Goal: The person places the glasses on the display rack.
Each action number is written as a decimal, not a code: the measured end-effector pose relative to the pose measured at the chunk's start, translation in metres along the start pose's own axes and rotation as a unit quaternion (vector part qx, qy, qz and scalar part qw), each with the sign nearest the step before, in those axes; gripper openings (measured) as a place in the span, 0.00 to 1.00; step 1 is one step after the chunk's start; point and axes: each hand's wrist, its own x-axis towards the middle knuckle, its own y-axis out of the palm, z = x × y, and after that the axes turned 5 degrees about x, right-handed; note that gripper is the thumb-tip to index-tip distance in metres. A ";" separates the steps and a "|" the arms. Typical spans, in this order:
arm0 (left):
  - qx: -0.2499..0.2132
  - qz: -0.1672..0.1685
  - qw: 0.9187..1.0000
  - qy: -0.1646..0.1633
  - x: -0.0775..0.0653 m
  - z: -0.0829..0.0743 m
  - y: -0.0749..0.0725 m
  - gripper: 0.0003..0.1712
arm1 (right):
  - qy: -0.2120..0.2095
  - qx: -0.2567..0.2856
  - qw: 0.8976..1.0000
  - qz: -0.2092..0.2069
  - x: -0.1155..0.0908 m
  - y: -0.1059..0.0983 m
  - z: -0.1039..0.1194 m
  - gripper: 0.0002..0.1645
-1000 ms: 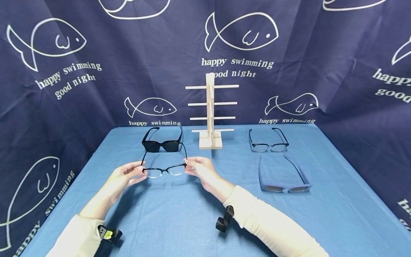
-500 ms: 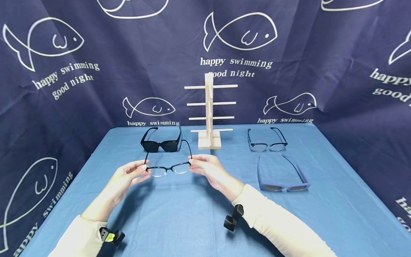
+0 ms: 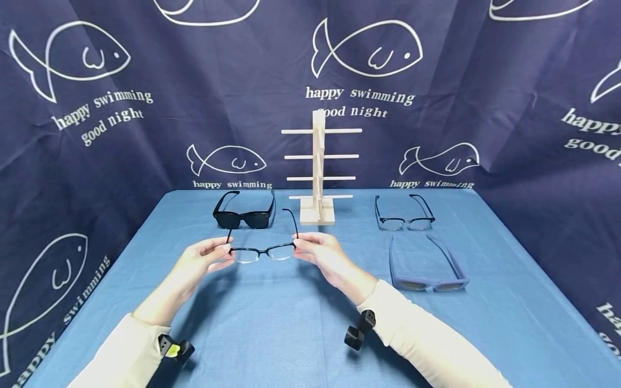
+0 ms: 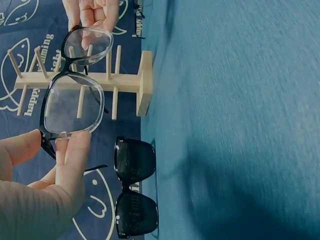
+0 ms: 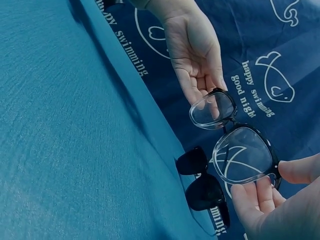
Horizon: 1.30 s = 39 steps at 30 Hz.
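A pair of clear-lensed eyeglasses with a black upper frame is held between both hands above the table. My left hand pinches the left corner of the frame between thumb and fingers. At the other corner, my right hand grips the frame the same way. The temples are unfolded and point away from me. In the left wrist view the lenses show clear lower rims. Just behind the eyeglasses, black sunglasses rest on the table.
A wooden display rack with several horizontal pegs stands at the back middle. Black half-rimmed eyeglasses lie at the back right, with blue-purple sunglasses in front of them. Blue cloth covers the table; a dark fish-print curtain hangs behind.
Both hands have carried the eyeglasses to the right and slightly up, away from in front of the black sunglasses. Both keep their grip, and the other things stay put.
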 end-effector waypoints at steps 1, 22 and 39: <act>0.000 -0.001 1.000 0.000 0.001 -0.001 0.001 0.29 | 0.000 -0.001 1.000 0.000 0.000 -0.001 0.000 0.21; -0.008 -0.001 1.000 -0.028 0.003 -0.004 0.015 0.28 | 0.002 0.004 1.000 -0.002 -0.005 -0.016 -0.002 0.21; -0.013 0.002 1.000 -0.017 0.015 -0.008 0.028 0.26 | 0.000 0.007 1.000 -0.017 -0.009 -0.030 0.002 0.23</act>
